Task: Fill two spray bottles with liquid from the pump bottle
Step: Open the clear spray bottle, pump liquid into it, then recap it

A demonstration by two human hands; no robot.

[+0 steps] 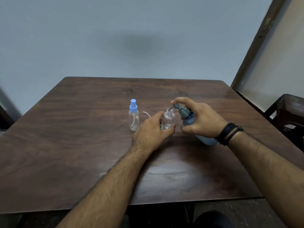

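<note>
Table (82, 145): dark wood-grain top, set against a pale blue-grey wall (115, 38); person seated at the near edge, both forearms reaching in.
Open spray bottle (167, 120): small, clear, cap off, upright on the table near centre; a little clear liquid shows at the bottom.
Left hand (151, 130): curled around the lower part of the open spray bottle — thumb on the far side, fingers wrapping the near side, steadying it.
Pump bottle (189, 119): blue body, grey pump head, tilted to the left so the nozzle tip sits right over the open bottle's mouth; base hidden behind the right hand and wrist.
Right hand (200, 119): wraps the pump bottle's body with lower fingers curled; index finger stretched over the top of the pump head, resting on it. Dark cord bands (230, 133) on the wrist.
Capped spray bottle (133, 117): clear, light blue sprayer on, upright just left of the open one, not touched; dip tube visible inside.
Loose tube (146, 113): thin white curve lying on the table between the two spray bottles — what it attaches to is hidden behind the left hand.
Right edge: dark wooden stool (289, 112) beside the table, brown door frame (256, 43) above it.
</note>
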